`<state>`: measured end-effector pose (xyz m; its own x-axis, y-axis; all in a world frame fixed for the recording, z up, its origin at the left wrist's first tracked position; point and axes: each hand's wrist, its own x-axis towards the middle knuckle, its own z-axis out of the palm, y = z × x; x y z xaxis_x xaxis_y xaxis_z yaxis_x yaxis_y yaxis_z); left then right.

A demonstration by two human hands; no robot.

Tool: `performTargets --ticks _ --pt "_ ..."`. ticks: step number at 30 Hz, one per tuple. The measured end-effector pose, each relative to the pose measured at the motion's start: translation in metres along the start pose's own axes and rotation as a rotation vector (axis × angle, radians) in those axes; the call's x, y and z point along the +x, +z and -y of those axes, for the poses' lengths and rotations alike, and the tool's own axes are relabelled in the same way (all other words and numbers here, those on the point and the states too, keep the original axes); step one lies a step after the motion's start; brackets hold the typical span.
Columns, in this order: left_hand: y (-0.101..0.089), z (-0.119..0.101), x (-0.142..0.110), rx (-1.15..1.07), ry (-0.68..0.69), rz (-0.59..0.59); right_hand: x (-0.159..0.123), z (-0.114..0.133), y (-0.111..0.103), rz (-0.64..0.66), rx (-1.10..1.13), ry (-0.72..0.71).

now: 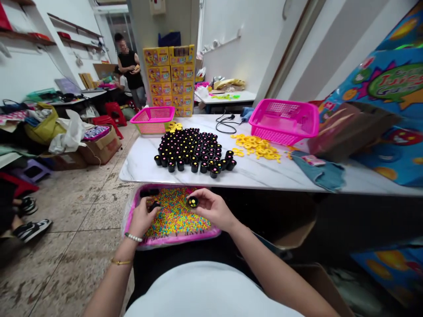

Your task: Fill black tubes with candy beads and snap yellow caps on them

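My right hand (214,208) pinches a small round black cup (192,202) by its side, its mouth facing me with a few yellow balls inside. My left hand (142,219) is closed around a dark piece (153,206), likely another black cup, mostly hidden by the fingers. Both hands hover over a pink tray (178,241) lined with clear plastic and filled with small multicoloured balls (175,215). More black pieces (149,193) lie at the tray's far left corner. On the table beyond stand many black cups (188,147) with pink or yellow balls in them.
The white table (264,176) bears yellow plastic pieces (256,146), a large pink basket (284,123), a smaller pink basket (152,121), a black cable (226,125) and a blue cloth (319,171). Stacked yellow boxes (170,81) rise behind. A person (130,66) stands at the back left.
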<state>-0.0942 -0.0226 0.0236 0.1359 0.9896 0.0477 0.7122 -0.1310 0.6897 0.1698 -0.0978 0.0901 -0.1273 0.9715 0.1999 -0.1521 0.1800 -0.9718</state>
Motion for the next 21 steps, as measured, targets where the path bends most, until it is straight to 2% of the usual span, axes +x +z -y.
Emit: performTargets --ticks 4,7,10,13,17,21 --pt "0.026 -0.018 -0.008 -0.256 0.037 0.172 -0.002 0.005 -0.003 -0.005 -0.19 -0.095" --pt "0.037 -0.026 -0.014 -0.366 0.075 0.218 -0.002 0.01 -0.007 -0.019 -0.381 -0.2" --pt "0.039 -0.023 -0.013 -0.407 0.094 0.171 -0.002 0.005 -0.01 -0.002 -0.641 -0.319" --pt "0.038 -0.014 -0.008 -0.409 0.09 0.121 0.001 -0.01 -0.013 -0.007 -0.84 -0.444" --pt "0.038 -0.007 -0.004 -0.379 0.056 0.116 0.007 -0.028 -0.017 -0.026 -0.922 -0.531" --pt "0.032 -0.019 -0.01 -0.359 0.06 0.187 0.008 -0.029 -0.017 -0.11 -0.934 -0.532"
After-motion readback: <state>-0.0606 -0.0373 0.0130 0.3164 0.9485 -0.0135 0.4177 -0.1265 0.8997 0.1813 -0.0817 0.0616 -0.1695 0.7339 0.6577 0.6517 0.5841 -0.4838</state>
